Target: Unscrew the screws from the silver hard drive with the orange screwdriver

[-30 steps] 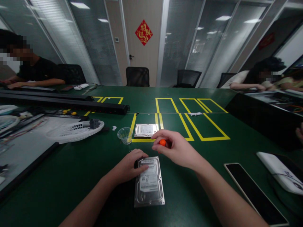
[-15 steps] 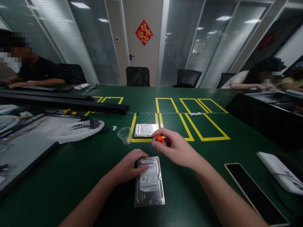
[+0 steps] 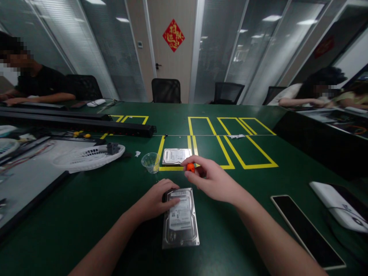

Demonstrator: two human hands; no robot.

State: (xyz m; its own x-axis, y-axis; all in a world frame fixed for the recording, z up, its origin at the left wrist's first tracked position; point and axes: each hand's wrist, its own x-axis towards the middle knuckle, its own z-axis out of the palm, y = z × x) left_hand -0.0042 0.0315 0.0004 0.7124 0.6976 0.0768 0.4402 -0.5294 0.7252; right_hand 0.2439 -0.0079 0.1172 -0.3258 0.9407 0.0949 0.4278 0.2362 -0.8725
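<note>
A silver hard drive [image 3: 181, 224] with a white label lies flat on the green table in front of me. My left hand [image 3: 155, 199] grips its far left part, thumb across the label and fingers at the far edge. Between the thumb and fingertips of my right hand [image 3: 212, 178] is a screwdriver with an orange handle [image 3: 190, 167], held upright. Its thin shaft points down at the drive's far right corner; whether the tip sits in a screw is too small to tell. Just beyond, a second hard drive [image 3: 176, 156] rests inside a yellow tape outline, beside a clear plastic cup [image 3: 150, 163].
A phone [image 3: 306, 230] and a white device with a cable [image 3: 335, 207] lie at right. At left are a white racket-shaped frame [image 3: 92, 159], a grey panel [image 3: 37, 184] and long black bars [image 3: 115, 124]. Two people sit across, left and right.
The view has tilted slightly, so everything sits a little higher. The orange handle has turned or tipped slightly in my right fingers. My left hand keeps its place on the drive.
</note>
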